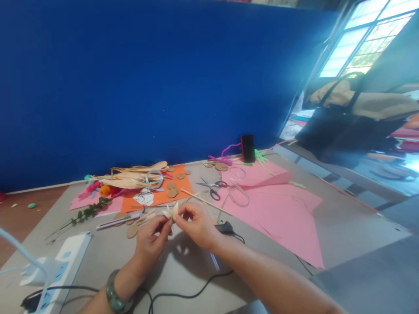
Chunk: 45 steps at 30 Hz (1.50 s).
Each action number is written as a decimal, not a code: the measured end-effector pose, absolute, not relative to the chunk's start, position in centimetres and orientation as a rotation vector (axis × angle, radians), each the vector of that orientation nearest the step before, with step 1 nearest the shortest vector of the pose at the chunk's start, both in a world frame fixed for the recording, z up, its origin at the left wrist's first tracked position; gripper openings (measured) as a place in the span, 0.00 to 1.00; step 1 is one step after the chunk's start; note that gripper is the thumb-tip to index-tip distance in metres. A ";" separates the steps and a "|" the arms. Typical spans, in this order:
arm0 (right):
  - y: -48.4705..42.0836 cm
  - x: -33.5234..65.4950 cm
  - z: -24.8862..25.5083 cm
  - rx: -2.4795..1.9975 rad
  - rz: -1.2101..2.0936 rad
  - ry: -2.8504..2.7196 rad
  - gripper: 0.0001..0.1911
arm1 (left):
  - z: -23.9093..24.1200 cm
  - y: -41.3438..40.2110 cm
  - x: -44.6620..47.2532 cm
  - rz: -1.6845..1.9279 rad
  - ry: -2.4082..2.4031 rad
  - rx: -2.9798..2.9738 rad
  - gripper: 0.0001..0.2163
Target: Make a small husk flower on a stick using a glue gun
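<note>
Both my hands meet above the grey table [183, 270], pinching a small cream flower-like piece of dried husk [171, 211]. My left hand [151, 239], with a green bangle on its wrist, grips the piece from below with closed fingers. My right hand [196, 224] pinches it from the right side. A thin wooden stick [204, 201] lies just beyond my right hand, and a black glue gun [225, 227] sits right behind my right wrist.
An orange sheet [157, 198] holds dried husk strips [131, 179], a tape roll [154, 179] and cardboard discs. Scissors [212, 187], pink paper [278, 209], a black phone [248, 148], a utility knife [114, 222], a green sprig [87, 213] and a white power strip [62, 266] lie around. A blue wall stands behind.
</note>
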State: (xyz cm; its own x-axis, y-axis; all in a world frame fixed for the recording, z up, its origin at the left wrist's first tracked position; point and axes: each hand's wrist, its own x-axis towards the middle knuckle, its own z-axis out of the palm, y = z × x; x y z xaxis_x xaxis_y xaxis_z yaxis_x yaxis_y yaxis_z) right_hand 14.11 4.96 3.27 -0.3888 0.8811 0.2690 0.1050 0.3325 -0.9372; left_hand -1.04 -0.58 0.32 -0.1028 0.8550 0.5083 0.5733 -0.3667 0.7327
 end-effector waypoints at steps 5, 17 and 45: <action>5.0 14.1 3.2 -0.874 1.124 -1.742 0.08 | 0.4 -0.6 -1.0 1.469 1.578 1.851 0.09; 5.1 14.2 3.5 -0.875 1.091 -1.729 0.07 | 0.1 0.1 -1.0 1.437 1.271 1.346 0.09; 5.5 14.9 4.4 -0.792 1.109 -1.717 0.07 | 0.4 0.8 -1.8 1.440 1.096 1.058 0.10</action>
